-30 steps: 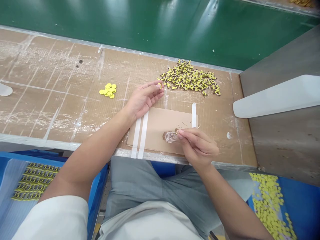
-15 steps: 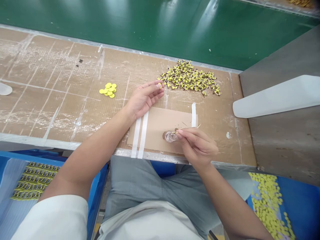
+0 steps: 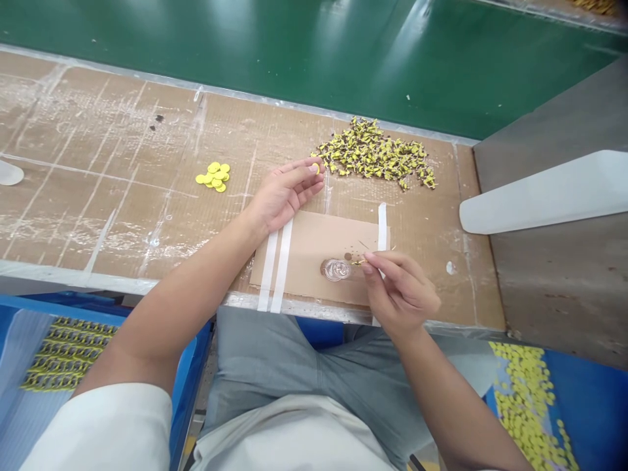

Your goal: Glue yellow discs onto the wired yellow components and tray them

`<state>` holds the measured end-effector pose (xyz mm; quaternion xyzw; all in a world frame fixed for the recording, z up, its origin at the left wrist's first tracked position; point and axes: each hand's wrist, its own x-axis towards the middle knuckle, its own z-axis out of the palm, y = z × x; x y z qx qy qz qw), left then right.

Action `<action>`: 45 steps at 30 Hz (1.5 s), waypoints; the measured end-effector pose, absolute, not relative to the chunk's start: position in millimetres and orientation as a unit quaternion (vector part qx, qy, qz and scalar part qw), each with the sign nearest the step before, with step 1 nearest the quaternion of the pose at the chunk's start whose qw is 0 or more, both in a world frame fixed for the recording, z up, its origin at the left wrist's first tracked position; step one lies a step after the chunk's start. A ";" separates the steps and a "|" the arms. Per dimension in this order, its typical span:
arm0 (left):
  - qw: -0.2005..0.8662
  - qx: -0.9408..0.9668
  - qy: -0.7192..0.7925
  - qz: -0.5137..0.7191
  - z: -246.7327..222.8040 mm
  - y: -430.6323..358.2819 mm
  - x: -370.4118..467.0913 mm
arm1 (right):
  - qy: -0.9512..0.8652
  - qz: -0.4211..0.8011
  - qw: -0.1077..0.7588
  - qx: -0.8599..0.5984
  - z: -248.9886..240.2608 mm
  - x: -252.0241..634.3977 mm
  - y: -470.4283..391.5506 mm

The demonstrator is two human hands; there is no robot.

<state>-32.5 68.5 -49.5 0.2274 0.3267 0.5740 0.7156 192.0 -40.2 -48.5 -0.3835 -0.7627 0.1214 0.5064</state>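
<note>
My left hand (image 3: 284, 193) pinches a small round yellow disc (image 3: 316, 168) between thumb and forefinger, just in front of the pile of small yellow-and-dark pieces (image 3: 373, 152). Over the cardboard sheet (image 3: 314, 248), my right hand (image 3: 400, 288) is closed at the fingertips on a small yellow-and-dark piece (image 3: 358, 263); its exact kind is too small to make out. A small clear round dish (image 3: 336, 269) sits on the cardboard just left of those fingertips. Brown spots mark the sheet beside it.
Loose yellow discs (image 3: 214, 176) lie to the left on the table. A blue bin (image 3: 12, 320) with rows of yellow-and-dark pieces stands lower left. More yellow discs (image 3: 527, 392) fill a blue container lower right. A white bar (image 3: 540, 193) juts from the right panel.
My right hand has moved right, away from the clear dish, with the small piece at its fingertips. My left hand stays in place with the yellow disc.
</note>
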 end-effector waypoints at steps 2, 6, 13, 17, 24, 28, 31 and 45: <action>0.715 0.230 0.327 0.574 -49.1 68.7 -32.3 | -0.768 0.128 0.501 -0.379 -49.6 192.3 -39.9; 0.715 0.234 0.329 0.571 -48.4 69.1 -32.1 | -0.771 0.143 0.497 -0.372 -51.7 191.1 -39.4; 0.712 0.234 0.333 0.572 -49.2 69.1 -32.3 | -0.779 0.152 0.493 -0.357 -50.7 190.1 -40.0; 0.712 0.231 0.342 0.569 -47.8 68.6 -32.1 | -0.778 0.161 0.492 -0.357 -50.9 190.0 -40.4; 0.712 0.229 0.341 0.569 -47.0 68.1 -31.7 | -0.780 0.159 0.489 -0.356 -52.0 189.8 -39.5; 0.714 0.220 0.340 0.571 -46.4 68.5 -31.1 | -0.770 0.151 0.495 -0.374 -52.7 191.6 -40.0; 0.716 0.207 0.344 0.571 -44.4 67.8 -30.5 | -0.745 0.162 0.510 -0.398 -51.7 191.6 -40.7; 0.754 0.225 0.294 0.543 -24.3 46.3 -26.4 | -0.660 0.307 0.524 -0.443 -56.6 194.6 -37.9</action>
